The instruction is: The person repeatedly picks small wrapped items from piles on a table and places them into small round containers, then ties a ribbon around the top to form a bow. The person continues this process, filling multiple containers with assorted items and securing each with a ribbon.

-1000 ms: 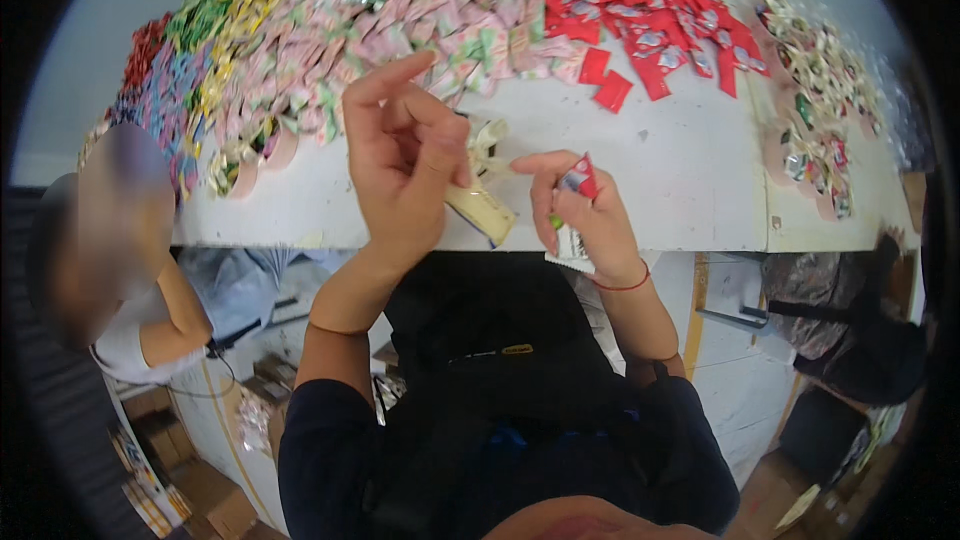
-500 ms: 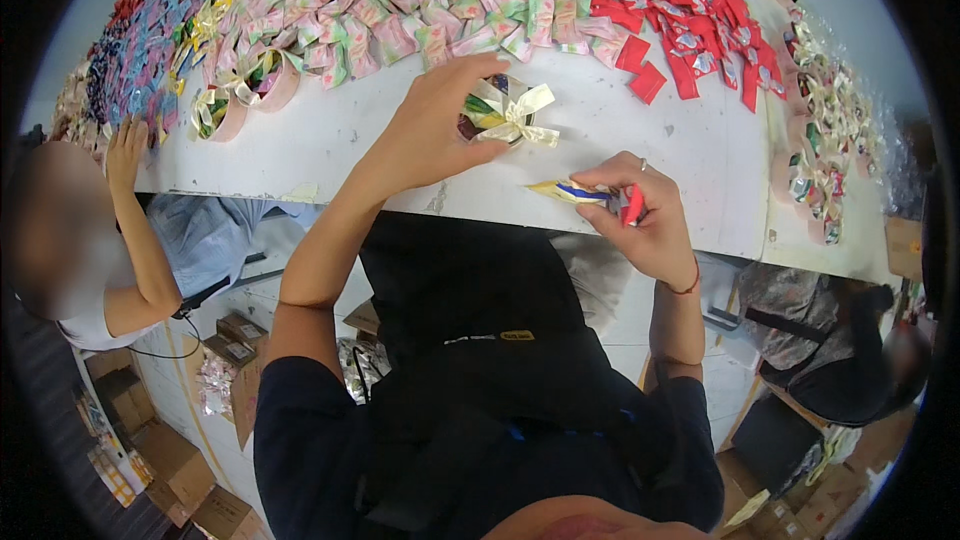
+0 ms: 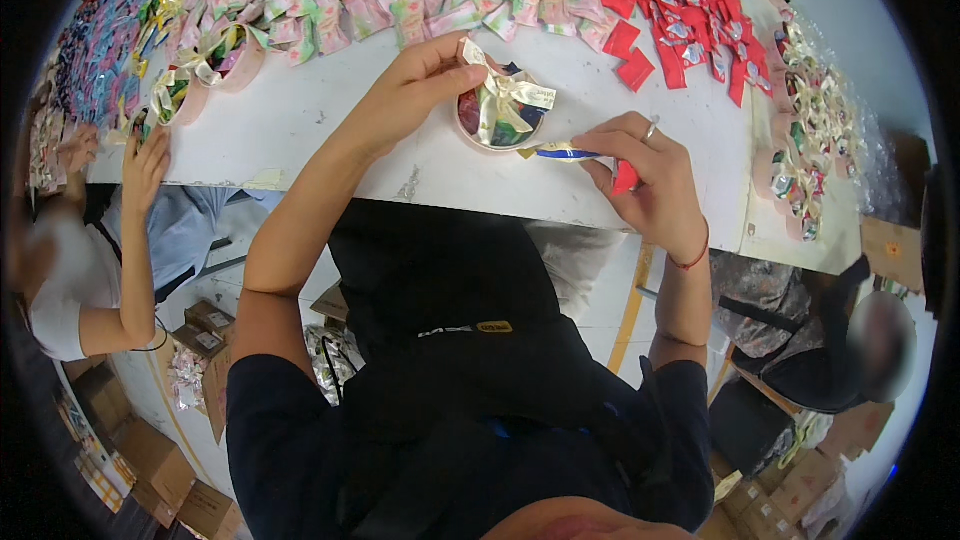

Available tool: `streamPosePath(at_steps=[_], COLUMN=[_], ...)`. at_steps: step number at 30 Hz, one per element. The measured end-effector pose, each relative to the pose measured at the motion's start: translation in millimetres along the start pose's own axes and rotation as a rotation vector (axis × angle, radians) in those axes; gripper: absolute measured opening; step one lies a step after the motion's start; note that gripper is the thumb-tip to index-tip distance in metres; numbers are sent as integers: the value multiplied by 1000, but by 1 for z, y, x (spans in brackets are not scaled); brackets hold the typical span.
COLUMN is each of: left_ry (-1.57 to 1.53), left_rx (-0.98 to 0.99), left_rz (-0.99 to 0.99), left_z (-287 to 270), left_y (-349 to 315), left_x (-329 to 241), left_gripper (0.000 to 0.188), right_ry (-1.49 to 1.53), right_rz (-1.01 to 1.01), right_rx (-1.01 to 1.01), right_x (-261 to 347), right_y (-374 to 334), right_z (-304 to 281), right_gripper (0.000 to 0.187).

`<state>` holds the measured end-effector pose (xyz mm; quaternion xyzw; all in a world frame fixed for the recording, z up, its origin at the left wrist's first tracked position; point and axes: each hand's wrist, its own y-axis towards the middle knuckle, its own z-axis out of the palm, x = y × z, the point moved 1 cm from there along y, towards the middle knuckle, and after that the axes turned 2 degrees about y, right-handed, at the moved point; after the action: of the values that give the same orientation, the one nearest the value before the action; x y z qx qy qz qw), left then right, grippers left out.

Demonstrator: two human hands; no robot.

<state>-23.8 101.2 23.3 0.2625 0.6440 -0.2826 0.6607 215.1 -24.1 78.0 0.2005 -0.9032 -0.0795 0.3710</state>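
A small round pale-pink box, filled with wrapped sweets, stands on the white table in front of me. Across its top lies a cream ribbon bow. At the box's far left, my left hand is closed in a pinch on one end of the ribbon, lifting it. My right hand is closed around a blue-and-yellow sweet packet, whose yellow end reaches the near right rim of the box. Tucked in the same hand, a red packet shows between the fingers.
Heaped pink-and-green packets line the far side, with red packets to their right. Two filled boxes with bows stand at left; several more are at right. A co-worker's hand rests at the left table edge; another person sits at right.
My left hand has gone from around the box to pinching its ribbon, which is now raised. My right hand has brought the blue-and-yellow packet to the box's rim. The view has shifted slightly.
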Motion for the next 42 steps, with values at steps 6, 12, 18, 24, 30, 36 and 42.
streamPosePath(at_steps=[6, 12, 18, 24, 30, 36, 42], left_ry=[-78, -265, -82, -53, -58, -85, -77], left_rx=[-62, -302, -500, -468, -492, -471, -556], left_rz=[67, 122, 223, 143, 150, 140, 192], left_z=[11, 52, 68, 68, 73, 71, 74], left_y=[5, -3, -1, -3, -6, -10, -10], left_x=[19, 39, 40, 42, 41, 44, 46], left_gripper=[20, 8, 15, 10, 10, 9, 10], right_ry=[-334, -295, 134, -35, 136, 34, -323], right_rz=[-159, -285, -47, -123, -26, -74, -236], right_rx=[132, 272, 544, 445, 466, 483, 425], right_x=[6, 10, -12, 1, -9, 1, 13], right_y=[18, 37, 42, 29, 39, 26, 14], right_z=[-4, 21, 13, 22, 21, 29, 30], right_gripper=[32, 24, 39, 51, 48, 47, 36])
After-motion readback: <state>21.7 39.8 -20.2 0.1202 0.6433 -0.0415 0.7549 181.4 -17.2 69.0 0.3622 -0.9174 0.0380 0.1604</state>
